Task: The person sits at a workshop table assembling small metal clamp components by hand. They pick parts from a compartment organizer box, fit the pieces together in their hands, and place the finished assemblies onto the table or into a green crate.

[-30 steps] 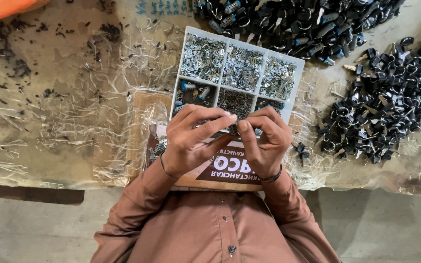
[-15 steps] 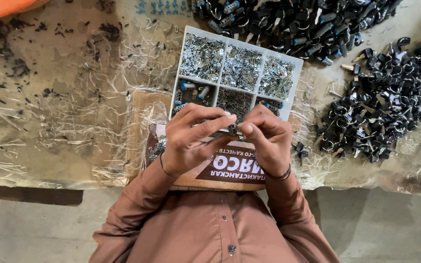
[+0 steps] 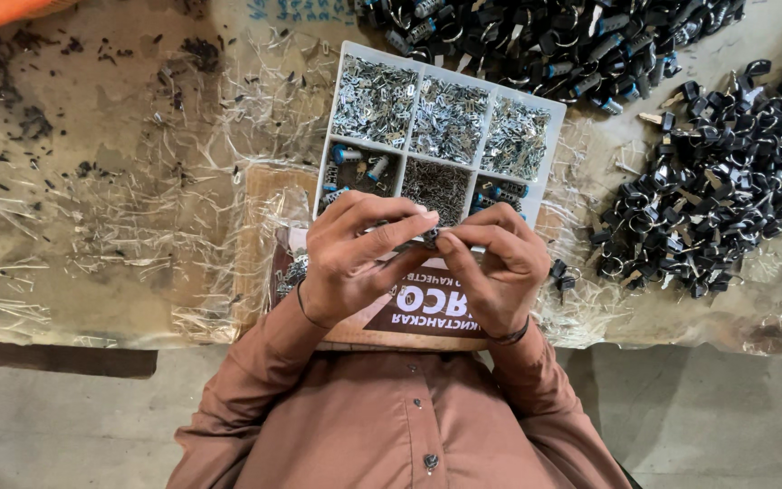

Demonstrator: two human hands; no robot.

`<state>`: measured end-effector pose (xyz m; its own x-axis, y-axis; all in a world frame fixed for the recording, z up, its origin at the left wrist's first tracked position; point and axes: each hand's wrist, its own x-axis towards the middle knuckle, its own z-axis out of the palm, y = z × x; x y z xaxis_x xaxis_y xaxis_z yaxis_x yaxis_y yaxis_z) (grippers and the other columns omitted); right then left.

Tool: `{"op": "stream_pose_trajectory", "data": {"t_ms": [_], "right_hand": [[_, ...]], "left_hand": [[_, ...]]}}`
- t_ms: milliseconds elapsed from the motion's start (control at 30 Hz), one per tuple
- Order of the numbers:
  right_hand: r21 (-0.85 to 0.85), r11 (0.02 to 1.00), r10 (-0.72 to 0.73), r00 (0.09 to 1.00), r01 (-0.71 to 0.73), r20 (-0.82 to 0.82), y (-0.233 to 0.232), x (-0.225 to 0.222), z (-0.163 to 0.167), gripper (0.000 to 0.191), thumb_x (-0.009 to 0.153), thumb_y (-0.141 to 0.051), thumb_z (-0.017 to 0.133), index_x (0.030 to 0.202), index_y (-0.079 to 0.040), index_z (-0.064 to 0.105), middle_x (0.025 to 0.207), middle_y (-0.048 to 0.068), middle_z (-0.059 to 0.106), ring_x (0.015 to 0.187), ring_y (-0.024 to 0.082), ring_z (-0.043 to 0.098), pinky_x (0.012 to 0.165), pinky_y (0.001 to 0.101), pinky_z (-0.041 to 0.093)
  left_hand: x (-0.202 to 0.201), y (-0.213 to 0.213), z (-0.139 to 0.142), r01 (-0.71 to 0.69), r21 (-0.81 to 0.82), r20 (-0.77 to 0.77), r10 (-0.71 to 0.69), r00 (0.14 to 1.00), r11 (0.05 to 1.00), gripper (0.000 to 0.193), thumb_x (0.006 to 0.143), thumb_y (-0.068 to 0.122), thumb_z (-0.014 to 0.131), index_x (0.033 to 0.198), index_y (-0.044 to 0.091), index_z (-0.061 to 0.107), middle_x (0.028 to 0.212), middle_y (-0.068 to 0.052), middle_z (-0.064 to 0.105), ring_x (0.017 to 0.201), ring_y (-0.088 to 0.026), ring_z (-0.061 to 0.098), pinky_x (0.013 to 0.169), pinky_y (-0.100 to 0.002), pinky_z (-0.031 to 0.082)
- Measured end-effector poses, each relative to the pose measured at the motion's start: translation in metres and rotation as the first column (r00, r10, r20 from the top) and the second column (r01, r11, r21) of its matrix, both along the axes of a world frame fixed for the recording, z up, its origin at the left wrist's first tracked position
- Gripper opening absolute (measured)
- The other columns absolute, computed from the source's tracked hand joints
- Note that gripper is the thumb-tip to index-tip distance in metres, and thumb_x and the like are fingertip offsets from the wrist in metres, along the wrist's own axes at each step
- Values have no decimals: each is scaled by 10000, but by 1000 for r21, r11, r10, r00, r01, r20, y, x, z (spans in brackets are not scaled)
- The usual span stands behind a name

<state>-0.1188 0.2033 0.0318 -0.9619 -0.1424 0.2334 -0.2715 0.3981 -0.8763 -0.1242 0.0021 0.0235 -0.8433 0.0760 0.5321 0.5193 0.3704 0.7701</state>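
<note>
— What are the two hands doing?

— The left hand and the right hand are brought together over the near edge of a white plastic compartment tray. Their fingertips meet and pinch a small dark metal part between them; it is too small to tell what kind of piece it is.

— So both are closed on it?

— Yes, thumb and forefingers of each hand are clamped on that part, held just above a brown printed cardboard box lying in front of the person.

— What is in the tray?

— The three far compartments are heaped with small shiny silver metal clips. Of the near ones, the middle holds fine dark pins, and the ones on either side hold little blue-and-silver cylinders.

— And around it?

— The bench is brown and stained, covered with crinkled clear plastic sheeting. To the right lies a big pile of black-headed keys on metal rings, and another dark heap of the same sort of pieces runs along the far edge behind the tray. A couple of loose black pieces sit just beside the right hand.

— Anything else on the person?

— Brown shirt sleeves, and a thin dark band on each wrist.
</note>
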Motion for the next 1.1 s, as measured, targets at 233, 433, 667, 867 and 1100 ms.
{"op": "stream_pose_trajectory", "data": {"t_ms": [233,433,667,867,1100], "right_hand": [[-779,626,415,837,23,358,17,-22,-32,70,920,-4,810,966,-33,766,895,45,668,704,116,588,610,277,477],[582,810,206,894,72,-397,0,-45,-37,125,891,-133,782,999,-74,763,934,53,679,851,230,589,799,334,460],[487,863,78,917,135,-391,2,-45,-25,121,965,-162,827,1021,-71,771,966,42,677,919,147,551,833,319,440],[647,762,186,951,19,-247,-8,-50,-24,140,880,-159,801,977,-59,787,925,58,679,920,224,534,785,310,446],[324,944,20,975,54,-220,-2,-37,-4,89,939,-114,811,938,-48,751,924,52,660,921,207,557,824,344,443]], "left_hand": [[2,-4,-1,66,-3,31,-66,997,998,441,787,98,894,1206,135,760,1166,-17,729,984,-191,666,876,-312,560],[-2,-2,-3,19,20,52,-20,998,1000,410,836,139,907,1209,113,741,1206,-35,725,1027,-193,659,909,-316,562],[-2,-5,-2,-12,-64,78,17,997,998,379,850,152,869,1205,104,744,1202,-41,720,1059,-233,658,952,-359,559],[-3,-2,-3,-17,-72,78,23,997,997,382,865,162,865,1205,92,705,1196,-54,709,1069,-249,656,965,-373,552],[-2,-5,-1,-46,-86,88,54,995,995,417,821,161,880,1204,120,720,1161,-38,701,1034,-248,646,934,-366,545]]}}
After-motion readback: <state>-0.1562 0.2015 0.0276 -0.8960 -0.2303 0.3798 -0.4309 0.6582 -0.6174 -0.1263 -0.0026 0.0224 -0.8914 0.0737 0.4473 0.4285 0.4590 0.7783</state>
